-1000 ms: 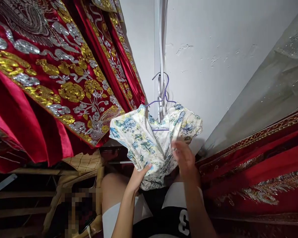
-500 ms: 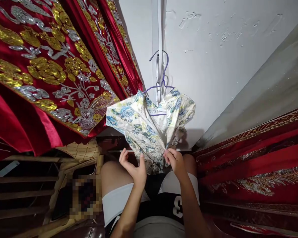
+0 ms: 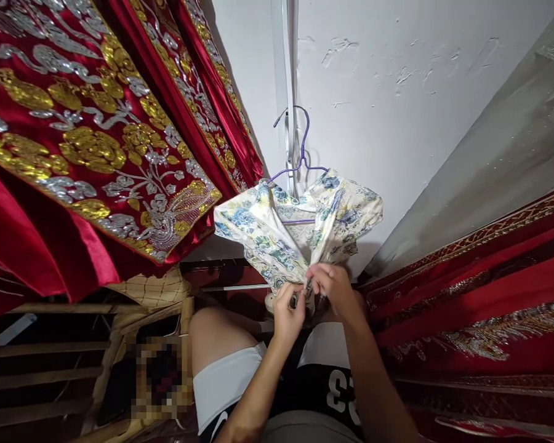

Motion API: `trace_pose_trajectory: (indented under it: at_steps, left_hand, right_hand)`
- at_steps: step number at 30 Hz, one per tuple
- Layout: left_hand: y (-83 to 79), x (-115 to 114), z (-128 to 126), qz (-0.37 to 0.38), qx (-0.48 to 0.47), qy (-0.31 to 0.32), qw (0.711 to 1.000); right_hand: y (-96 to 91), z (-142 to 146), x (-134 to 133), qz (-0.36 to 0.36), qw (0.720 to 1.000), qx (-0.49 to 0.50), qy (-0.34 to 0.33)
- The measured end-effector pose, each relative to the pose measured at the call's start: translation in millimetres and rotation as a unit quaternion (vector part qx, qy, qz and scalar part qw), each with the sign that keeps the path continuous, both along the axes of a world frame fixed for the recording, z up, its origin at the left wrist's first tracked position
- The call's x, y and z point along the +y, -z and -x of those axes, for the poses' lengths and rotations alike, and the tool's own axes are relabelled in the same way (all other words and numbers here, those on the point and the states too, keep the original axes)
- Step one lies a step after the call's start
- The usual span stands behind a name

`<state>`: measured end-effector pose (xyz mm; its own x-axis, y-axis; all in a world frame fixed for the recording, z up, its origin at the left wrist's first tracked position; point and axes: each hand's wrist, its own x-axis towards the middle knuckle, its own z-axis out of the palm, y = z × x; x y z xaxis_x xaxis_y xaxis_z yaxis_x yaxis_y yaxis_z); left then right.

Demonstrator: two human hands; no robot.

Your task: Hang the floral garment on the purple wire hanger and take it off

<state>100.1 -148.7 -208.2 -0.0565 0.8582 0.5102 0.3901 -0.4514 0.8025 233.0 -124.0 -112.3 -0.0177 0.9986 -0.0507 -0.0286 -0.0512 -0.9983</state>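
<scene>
A small white garment with blue and green flowers (image 3: 295, 231) hangs on a purple wire hanger (image 3: 300, 161) hooked on a white strip on the wall. My left hand (image 3: 289, 314) and my right hand (image 3: 335, 288) meet at the garment's lower front. Both pinch the cloth edges together there. What lies between the fingertips is too small to make out.
Red velvet drapes with gold and silver embroidery (image 3: 96, 141) hang at the left. More red embroidered cloth (image 3: 480, 295) lies at the right under a silvery sheet (image 3: 498, 154). A wooden frame with a woven seat (image 3: 152, 289) stands at the lower left. My bare knees show below.
The hands have come together at the garment's lower front from being spread apart on its hem. The garment has bunched narrower at the bottom.
</scene>
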Motion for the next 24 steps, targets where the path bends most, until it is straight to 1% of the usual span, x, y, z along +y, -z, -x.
trace_pose_trajectory:
  at_steps: [3,4,6,7,8,10,11,12,14,15,17,19,21,22,24]
  left_hand:
    - [5.1,1.6,-1.6,0.007,0.019,0.023,1.0]
    - [6.9,4.0,-1.7,0.004,0.032,0.034,0.999]
    - [8.9,11.8,0.5,-0.006,0.065,0.061,0.996]
    - [8.0,17.1,3.0,-0.01,0.084,0.076,0.994]
    - [5.0,23.2,6.4,-0.014,0.102,0.092,0.99]
    - [-9.5,36.6,15.2,-0.022,0.117,0.122,0.985]
    - [-21.8,43.4,20.0,-0.031,0.108,0.133,0.985]
    - [-37.5,50.0,24.7,-0.046,0.088,0.138,0.985]
    - [-77.2,62.3,32.1,-0.095,0.029,0.127,0.987]
    - [-99.3,68.1,34.3,-0.13,0.014,0.108,0.986]
    - [-142.2,78.8,35.3,-0.193,0.021,0.067,0.979]
    - [-176.6,87.4,32.3,-0.233,0.072,0.061,0.968]
    - [-199.0,92.3,27.6,-0.257,0.134,0.063,0.955]
    - [-206.2,93.3,25.9,-0.265,0.16,0.061,0.949]
    - [-215.1,94.1,27.1,-0.281,0.184,0.036,0.941]
  right_hand:
    - [-53.4,-6.7,37.4,-0.064,0.996,0.05,0.018]
    - [-71.0,-8.8,49.6,-0.078,0.994,0.074,0.008]
    - [-98.9,-10.3,68.2,-0.103,0.989,0.104,0.01]
    - [-107.3,-9.3,73.3,-0.114,0.987,0.109,0.013]
    - [-111.7,-7.2,75.4,-0.124,0.986,0.108,0.015]
    - [-110.6,-1.3,71.7,-0.138,0.986,0.094,0.008]
    - [-106.9,1.6,67.3,-0.142,0.986,0.083,0.0]
    - [-102.8,4.1,62.3,-0.145,0.987,0.07,-0.006]
    - [-97.4,7.4,52.9,-0.15,0.988,0.042,-0.011]
    - [-97.1,8.4,49.5,-0.153,0.988,0.031,-0.009]
    - [-100.7,10.3,46.1,-0.162,0.987,0.014,-0.005]
    - [-104.6,12.7,47.6,-0.175,0.985,0.006,-0.001]
    - [-101.7,15.3,53.2,-0.198,0.98,0.005,0.012]
    - [-96.4,16.4,56.9,-0.209,0.978,0.005,0.023]
    - [-78.7,17.2,64.2,-0.221,0.974,-0.009,0.044]
